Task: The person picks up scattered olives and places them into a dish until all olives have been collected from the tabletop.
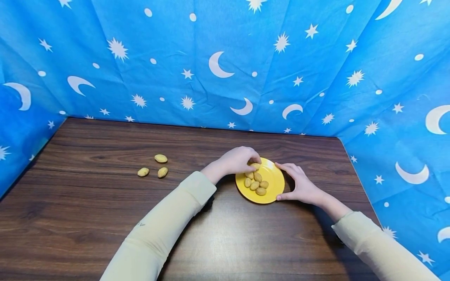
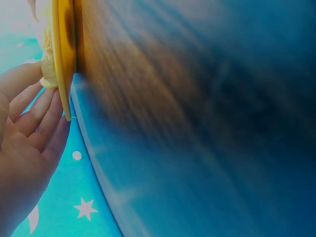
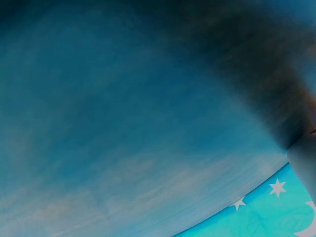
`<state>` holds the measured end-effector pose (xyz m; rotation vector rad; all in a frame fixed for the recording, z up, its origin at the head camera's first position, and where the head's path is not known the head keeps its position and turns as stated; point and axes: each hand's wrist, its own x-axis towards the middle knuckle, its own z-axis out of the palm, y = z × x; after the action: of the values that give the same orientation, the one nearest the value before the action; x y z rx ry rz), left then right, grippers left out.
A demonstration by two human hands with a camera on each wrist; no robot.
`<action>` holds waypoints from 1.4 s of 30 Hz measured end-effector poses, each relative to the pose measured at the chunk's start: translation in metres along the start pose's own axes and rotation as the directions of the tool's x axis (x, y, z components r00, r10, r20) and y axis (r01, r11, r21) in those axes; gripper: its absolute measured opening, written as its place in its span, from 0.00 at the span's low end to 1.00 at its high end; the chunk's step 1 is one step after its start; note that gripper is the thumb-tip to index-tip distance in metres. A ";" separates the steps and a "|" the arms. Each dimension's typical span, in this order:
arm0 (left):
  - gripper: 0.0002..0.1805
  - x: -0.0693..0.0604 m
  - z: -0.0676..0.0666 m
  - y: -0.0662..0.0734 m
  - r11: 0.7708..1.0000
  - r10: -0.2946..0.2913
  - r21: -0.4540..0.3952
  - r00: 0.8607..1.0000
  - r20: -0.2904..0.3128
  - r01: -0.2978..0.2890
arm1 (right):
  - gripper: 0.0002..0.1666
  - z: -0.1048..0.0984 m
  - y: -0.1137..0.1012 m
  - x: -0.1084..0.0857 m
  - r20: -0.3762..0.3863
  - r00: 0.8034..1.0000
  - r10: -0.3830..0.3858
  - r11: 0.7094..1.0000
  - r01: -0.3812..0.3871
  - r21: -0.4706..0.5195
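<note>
While gripped by right hand (image 1: 304, 187) at three o'clock — yellow plate (image 1: 275, 178), bearing nutlike pieces (image 1: 254, 185). Pinched by left hand (image 1: 239, 160) at eleven — one piece (image 1: 256, 166); toward nine, three loose pieces (image 1: 161, 159) on table (image 1: 91, 195).

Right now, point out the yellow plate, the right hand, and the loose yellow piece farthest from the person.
Yellow plate (image 1: 274, 177): head view, bare surface near the right rim.
Right hand (image 1: 303, 188): head view, middle of the hand.
Loose yellow piece (image 1: 161, 158): head view, middle of its upper side.
</note>
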<state>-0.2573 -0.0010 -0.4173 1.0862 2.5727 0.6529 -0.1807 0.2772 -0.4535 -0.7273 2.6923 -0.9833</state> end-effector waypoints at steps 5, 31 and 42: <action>0.12 0.000 0.001 0.001 1.000 -0.022 -0.022 1.000 0.011 0.022 | 0.62 0.002 0.001 0.000 -0.004 1.000 -0.003 1.000 0.003 -0.005; 0.11 -0.022 -0.016 -0.012 0.999 -0.032 0.008 0.998 -0.063 0.032 | 0.62 0.001 -0.002 -0.001 0.002 1.000 0.024 1.000 -0.024 -0.007; 0.11 -0.051 -0.031 -0.030 0.999 -0.047 -0.014 0.993 -0.110 0.045 | 0.63 -0.002 -0.005 -0.001 0.000 1.000 0.007 1.000 -0.007 -0.009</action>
<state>-0.2533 -0.0661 -0.4018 1.0105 2.6748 0.7351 -0.1788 0.2756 -0.4490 -0.7196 2.6986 -0.9704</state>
